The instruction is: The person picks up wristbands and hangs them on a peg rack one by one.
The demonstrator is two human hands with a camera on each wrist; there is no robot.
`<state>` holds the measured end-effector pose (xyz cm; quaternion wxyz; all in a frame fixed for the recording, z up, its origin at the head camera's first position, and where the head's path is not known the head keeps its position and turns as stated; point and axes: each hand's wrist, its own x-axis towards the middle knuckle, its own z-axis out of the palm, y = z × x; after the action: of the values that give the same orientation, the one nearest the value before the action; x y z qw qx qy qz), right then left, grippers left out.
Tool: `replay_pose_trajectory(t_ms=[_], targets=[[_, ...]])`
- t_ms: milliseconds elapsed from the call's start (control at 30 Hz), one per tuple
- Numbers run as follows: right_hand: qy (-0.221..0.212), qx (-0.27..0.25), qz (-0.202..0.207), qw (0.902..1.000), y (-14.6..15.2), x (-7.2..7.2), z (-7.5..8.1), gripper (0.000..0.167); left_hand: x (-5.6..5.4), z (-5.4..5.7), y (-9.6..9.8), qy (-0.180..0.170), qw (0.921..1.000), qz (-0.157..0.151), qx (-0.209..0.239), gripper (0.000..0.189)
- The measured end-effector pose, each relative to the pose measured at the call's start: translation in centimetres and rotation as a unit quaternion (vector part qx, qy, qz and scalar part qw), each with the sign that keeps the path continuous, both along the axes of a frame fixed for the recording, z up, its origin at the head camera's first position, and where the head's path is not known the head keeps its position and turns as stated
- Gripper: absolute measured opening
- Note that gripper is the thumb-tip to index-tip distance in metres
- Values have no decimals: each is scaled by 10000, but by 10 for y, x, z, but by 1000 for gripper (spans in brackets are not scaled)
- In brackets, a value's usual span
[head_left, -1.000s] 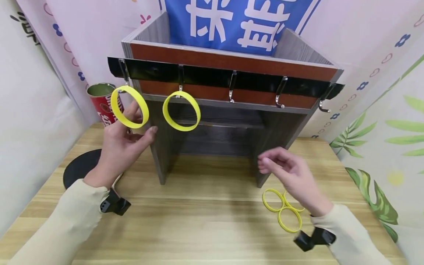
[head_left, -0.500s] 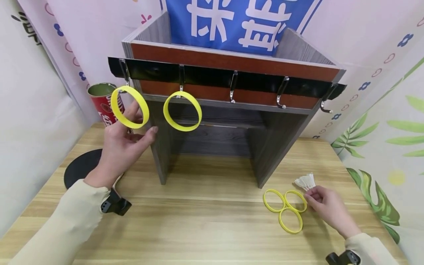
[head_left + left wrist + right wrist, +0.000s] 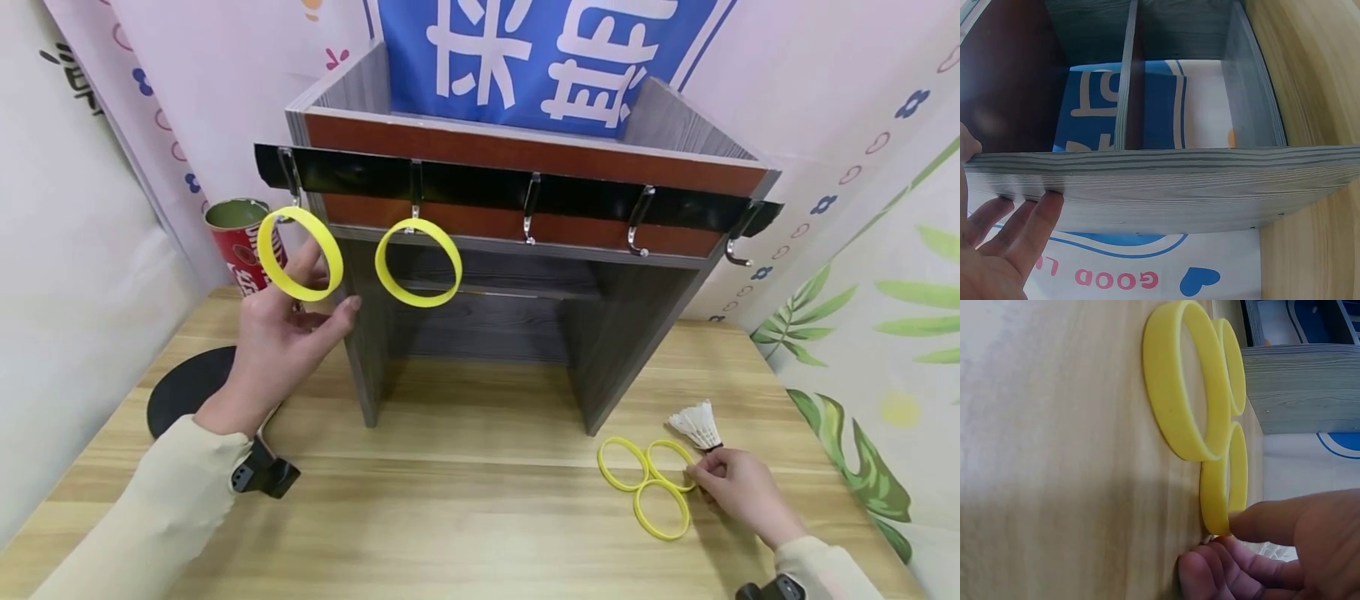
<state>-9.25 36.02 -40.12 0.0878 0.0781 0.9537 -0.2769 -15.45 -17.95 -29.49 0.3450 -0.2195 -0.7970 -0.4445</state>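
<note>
My left hand (image 3: pixel 281 354) holds the left side panel of a grey wooden rack (image 3: pixel 360 358). In the left wrist view its fingers (image 3: pixel 1041 231) lie along the panel's outer face, with the thumb at the front edge. My right hand (image 3: pixel 750 492) pinches the edge of a yellow wristband (image 3: pixel 1213 506) on the table, thumb on top and fingers curled below. Two more yellow wristbands lie against it, a front one (image 3: pixel 1166 381) and a left one (image 3: pixel 600 458). On the rack's black hook rail (image 3: pixel 480 185) hang two others, one on the leftmost hook (image 3: pixel 335 258), one on the second (image 3: pixel 382 275).
A white shuttlecock (image 3: pixel 697 423) lies just behind my right hand. Left of the rack stands a red can (image 3: pixel 236 250), partly behind my left hand. A black round paddle (image 3: pixel 183 387) lies under my left wrist. Fabric walls (image 3: pixel 840 275) enclose the wooden table (image 3: pixel 450 517).
My right hand has dropped from in front of the rack's right leg to the wristbands at the right and taken hold of one. The left hand keeps its place on the rack.
</note>
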Motion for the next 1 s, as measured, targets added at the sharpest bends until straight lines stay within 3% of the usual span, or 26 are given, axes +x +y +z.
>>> replay_pose_trajectory(t_ms=[400, 633, 767, 800, 900, 1000], targets=[[144, -562, -358, 9977, 6, 3, 7, 16, 1, -1, 0, 25, 10000, -31, 38, 80], [839, -1237, -518, 9874, 11, 13, 15, 17, 1, -2, 1, -123, 9999, -48, 52, 83], [1207, -1851, -534, 9738, 8, 16, 26, 16, 1, -3, 1, -86, 9999, -81, 92, 84], [1286, -2149, -531, 9667, 6, 16, 29, 15, 1, -3, 0, -58, 9999, -89, 94, 84], [1594, -2974, -320, 9408, -6, 18, 40, 6, 1, -3, 0, -14, 9999, -109, 94, 85], [1945, -3724, 85, 9074, -27, 19, 52, 6, 1, -2, 0, -29, 9999, -83, 95, 84]])
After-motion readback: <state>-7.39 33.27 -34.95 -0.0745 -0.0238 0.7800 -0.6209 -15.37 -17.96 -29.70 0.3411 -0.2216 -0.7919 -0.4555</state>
